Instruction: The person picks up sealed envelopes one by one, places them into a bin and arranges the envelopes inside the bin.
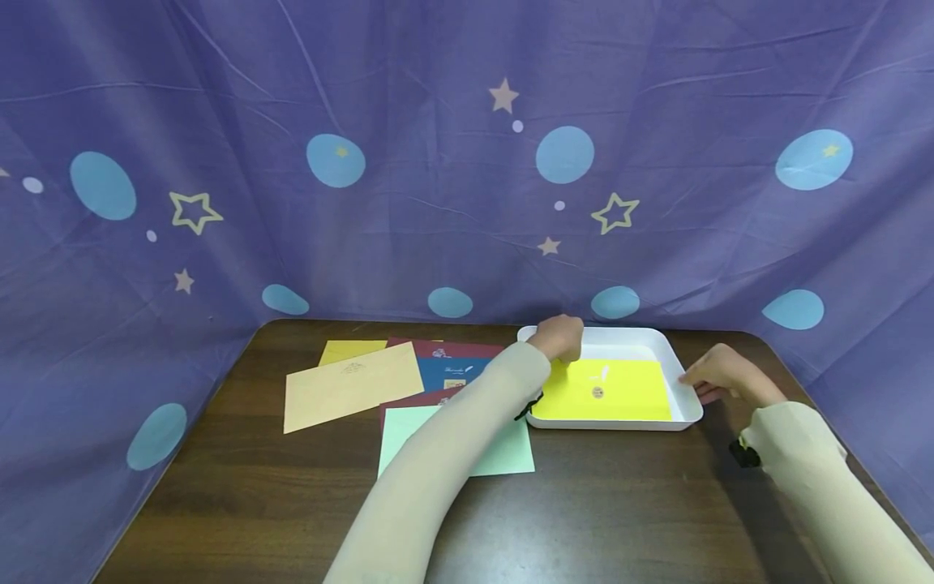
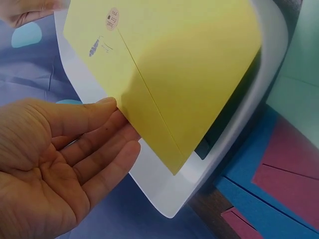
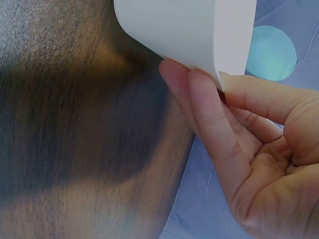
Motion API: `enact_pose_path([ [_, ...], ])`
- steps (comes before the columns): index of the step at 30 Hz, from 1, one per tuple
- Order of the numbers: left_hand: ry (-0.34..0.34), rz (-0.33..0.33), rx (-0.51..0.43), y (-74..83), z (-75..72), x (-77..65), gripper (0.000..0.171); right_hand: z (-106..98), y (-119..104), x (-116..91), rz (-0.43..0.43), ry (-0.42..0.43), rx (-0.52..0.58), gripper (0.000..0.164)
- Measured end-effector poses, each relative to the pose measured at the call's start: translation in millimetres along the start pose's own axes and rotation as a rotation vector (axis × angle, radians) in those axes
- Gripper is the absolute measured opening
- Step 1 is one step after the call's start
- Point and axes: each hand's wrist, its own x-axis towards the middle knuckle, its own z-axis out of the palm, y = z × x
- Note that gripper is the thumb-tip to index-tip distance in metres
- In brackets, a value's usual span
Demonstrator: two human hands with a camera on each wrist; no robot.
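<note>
I'm watching the left hand [image 1: 560, 337] pinching the edge of a yellow envelope [image 1: 631, 393], which is sitting inside the white tray [image 1: 620, 339], a dark green item [image 2: 203, 149] showing beneath. Its round sticker [image 2: 112, 19] is reading "JUST FOR YOU". Opposite that hand, the right hand [image 1: 718, 371] is gripping the tray's wall.

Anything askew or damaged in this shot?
Slightly askew: the cream envelope, left of the white tray, lies slanted, partly covering a loose yellow envelope, while the mint envelope sits squarer to the table. No spill or tear visible.
</note>
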Motion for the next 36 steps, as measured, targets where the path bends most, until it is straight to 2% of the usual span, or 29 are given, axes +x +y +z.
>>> enact_pose_path([
  [10, -0.041, 0.001, 0.013, -1.4, 3.6, -0.3, 0.022, -0.2, -1.9, 0.5, 0.009, 0.004, -0.011, 0.030],
  [19, -0.115, -0.067, -0.010, -0.7, 6.7, -4.4, 0.034, 0.5, -3.3, 0.3, 0.012, 0.003, 0.002, 0.031],
  [24, -0.109, -0.073, -0.036, -1.0, 7.3, -6.4, 0.034, 0.8, -2.7, 0.6, 0.012, 0.005, 0.004, 0.028],
  [29, -0.085, -0.049, -0.057, -3.8, 7.5, -6.1, 0.033, 0.2, -2.5, 1.0, 0.017, 0.007, -0.006, 0.030],
  [36, -0.073, 0.005, -0.018, -6.4, 6.0, -4.5, 0.031, -0.5, -1.3, 1.0, 0.024, 0.023, -0.024, 0.032],
])
